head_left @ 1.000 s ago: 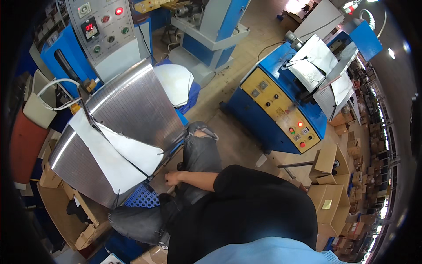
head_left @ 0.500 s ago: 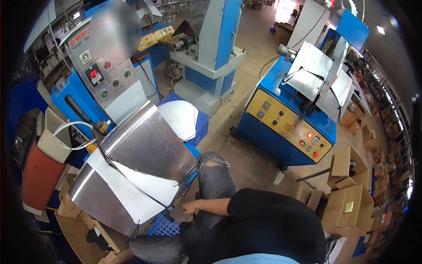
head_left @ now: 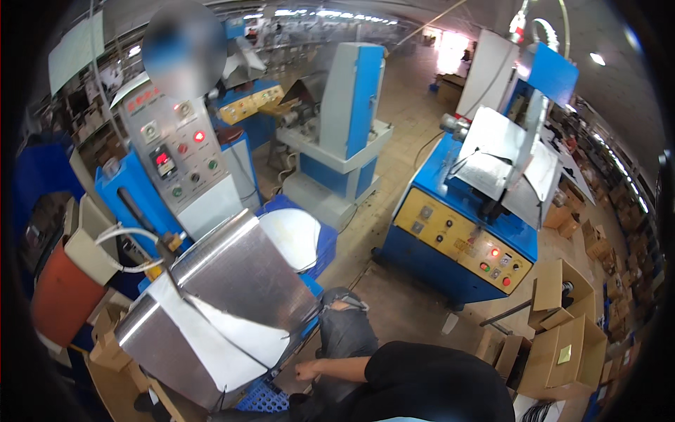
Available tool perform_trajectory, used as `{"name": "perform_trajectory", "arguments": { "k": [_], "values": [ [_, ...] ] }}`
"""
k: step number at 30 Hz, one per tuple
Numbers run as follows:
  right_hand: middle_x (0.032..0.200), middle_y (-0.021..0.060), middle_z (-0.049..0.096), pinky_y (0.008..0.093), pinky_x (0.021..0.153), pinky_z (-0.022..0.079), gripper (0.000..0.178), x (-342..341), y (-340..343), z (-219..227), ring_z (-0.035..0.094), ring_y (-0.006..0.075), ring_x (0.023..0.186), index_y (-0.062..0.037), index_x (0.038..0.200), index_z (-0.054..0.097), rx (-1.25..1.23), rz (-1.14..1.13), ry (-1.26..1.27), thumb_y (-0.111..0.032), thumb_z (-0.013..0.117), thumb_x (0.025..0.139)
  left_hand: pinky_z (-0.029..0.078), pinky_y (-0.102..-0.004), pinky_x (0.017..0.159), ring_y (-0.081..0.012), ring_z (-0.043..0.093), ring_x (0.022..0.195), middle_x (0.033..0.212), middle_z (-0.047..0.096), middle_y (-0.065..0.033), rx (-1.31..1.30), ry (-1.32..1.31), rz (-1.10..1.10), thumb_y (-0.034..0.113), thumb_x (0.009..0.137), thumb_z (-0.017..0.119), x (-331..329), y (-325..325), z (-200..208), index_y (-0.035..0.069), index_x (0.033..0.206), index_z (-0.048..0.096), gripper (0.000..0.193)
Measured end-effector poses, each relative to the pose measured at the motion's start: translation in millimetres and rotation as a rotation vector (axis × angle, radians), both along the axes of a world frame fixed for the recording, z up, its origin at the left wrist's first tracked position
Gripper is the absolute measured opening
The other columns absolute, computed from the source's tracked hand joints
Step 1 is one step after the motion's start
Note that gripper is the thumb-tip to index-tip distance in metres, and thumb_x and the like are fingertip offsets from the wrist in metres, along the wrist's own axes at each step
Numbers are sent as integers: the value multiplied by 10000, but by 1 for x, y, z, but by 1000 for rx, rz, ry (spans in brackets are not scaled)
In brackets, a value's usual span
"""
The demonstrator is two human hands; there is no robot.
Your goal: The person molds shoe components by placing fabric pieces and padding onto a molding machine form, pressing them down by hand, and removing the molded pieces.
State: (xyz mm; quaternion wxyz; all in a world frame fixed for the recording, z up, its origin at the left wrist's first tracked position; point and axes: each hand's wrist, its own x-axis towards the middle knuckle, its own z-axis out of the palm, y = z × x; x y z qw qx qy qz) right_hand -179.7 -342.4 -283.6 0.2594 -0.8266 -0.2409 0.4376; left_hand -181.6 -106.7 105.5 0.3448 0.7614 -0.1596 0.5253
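Observation:
My right hand [head_left: 306, 371] is at the lower middle, near my dark jeans. Its fingers are curled closed, and nothing shows in them. The bare forearm runs back to a black short sleeve. To its left, white sheet pieces [head_left: 235, 329] with a dark cord along them lie on a ridged metal plate [head_left: 246, 257] of a blue and grey machine. The hand stays apart from them. My left hand is out of view.
The machine's grey control panel [head_left: 172, 144] has knobs and red lights. A blue machine [head_left: 450, 232] with a yellow panel stands at right. Cardboard boxes [head_left: 566, 359] sit at lower right. A blue crate [head_left: 327, 250] holds a white round piece. A blue perforated basket [head_left: 264, 398] is below the plate.
The view has tilted upward, so the scene sits lower in the picture. My right hand keeps its closed shape, and the white pieces stay on the plate.

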Motion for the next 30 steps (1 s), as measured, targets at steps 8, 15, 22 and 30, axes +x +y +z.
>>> {"name": "perform_trajectory", "arguments": {
  "k": [8, 15, 22, 30],
  "values": [
    [1047, 262, 690, 492, 839, 522, 439, 6, 3, -11, 668, 399, 969, 64, 1065, 678, 20, 37, 63, -318, 526, 912, 342, -544, 1107, -440, 412, 1351, 1465, 408, -271, 49, 99, -2, 182, 1006, 473, -13, 7, -17, -8, 1370, 463, 411],
    [954, 249, 700, 488, 772, 528, 426, 9, -25, 61, 680, 414, 882, 11, 990, 714, 247, 86, -136, -370, 555, 885, 331, -548, 1113, -447, 400, 1360, 1467, 406, -270, 128, 271, 142, 175, 1004, 480, -76, 40, -45, -11, 1373, 461, 414],
    [817, 228, 680, 491, 726, 506, 398, 67, -137, 142, 661, 393, 769, 25, 839, 684, 207, -346, -479, -336, 523, 891, 305, -520, 1138, -430, 374, 1398, 1504, 384, -258, 281, 539, 293, 149, 1000, 490, -146, 74, -92, -17, 1371, 472, 407],
    [955, 85, 710, 323, 783, 519, 331, 183, -206, 148, 678, 190, 892, 22, 1107, 660, 582, -1208, -583, -249, 551, 953, 224, -525, 1183, -414, 364, 1399, 1508, 401, -224, 320, 1046, 205, 114, 927, 564, -195, 55, -235, -27, 1334, 495, 436]
  ]
}}
